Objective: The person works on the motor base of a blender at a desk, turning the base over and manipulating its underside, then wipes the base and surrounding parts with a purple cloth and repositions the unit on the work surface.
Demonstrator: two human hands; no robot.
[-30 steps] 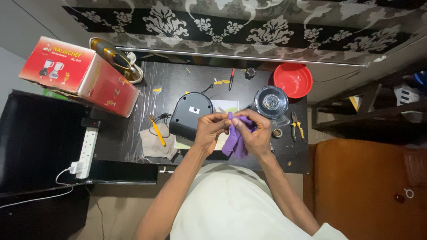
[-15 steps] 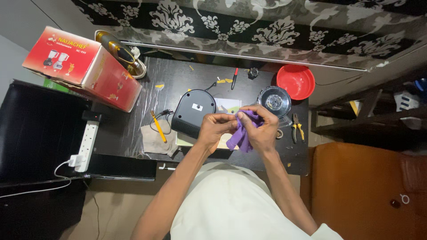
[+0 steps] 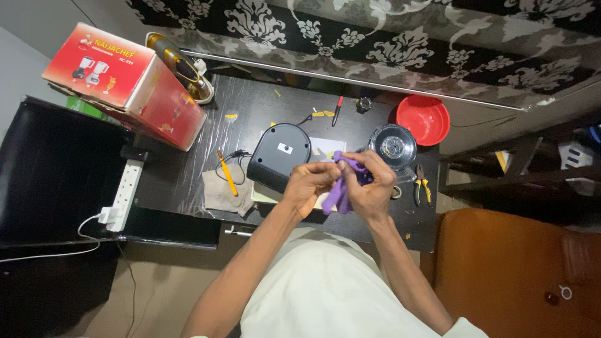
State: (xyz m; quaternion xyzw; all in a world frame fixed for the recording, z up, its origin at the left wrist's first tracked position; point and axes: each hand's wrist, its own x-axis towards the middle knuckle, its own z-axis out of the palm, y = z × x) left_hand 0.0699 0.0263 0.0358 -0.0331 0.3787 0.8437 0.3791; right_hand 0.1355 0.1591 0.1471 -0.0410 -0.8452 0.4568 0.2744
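- Purple cloth (image 3: pixel 340 188) sits bunched between my two hands, held up just above the front half of the dark bench (image 3: pixel 188 178).
- My left hand (image 3: pixel 311 185) is closed around the cloth's left side, fingers curled in.
- My right hand (image 3: pixel 373 188) is clamped on the right side of the same cloth, thumb and fingers pinching the top fold; the two hands are close together, almost touching.
- A tail of the cloth hangs down between my wrists.
- Just beyond my left hand lies a black appliance base (image 3: pixel 279 156), turned bottom up, with a thin cable running off its left side.
- Just beyond my right hand stands a clear round jar (image 3: pixel 392 143), seen from above; I cannot tell whether my fingers touch it.
- A red bowl (image 3: pixel 423 119) stands at the back right corner, behind the jar.
- Yellow-handled pliers (image 3: pixel 421 185) lie to the right of my right hand.
- A yellow-handled screwdriver (image 3: pixel 226 176) rests across a grey rag (image 3: pixel 219 195) to the left of the base.
- A red-handled screwdriver (image 3: pixel 337 109) lies near the back edge.
- A red cardboard box (image 3: pixel 125 84) stands at the back left corner, tilted.
- A white power strip (image 3: pixel 123 194) lies along the left edge of the bench.
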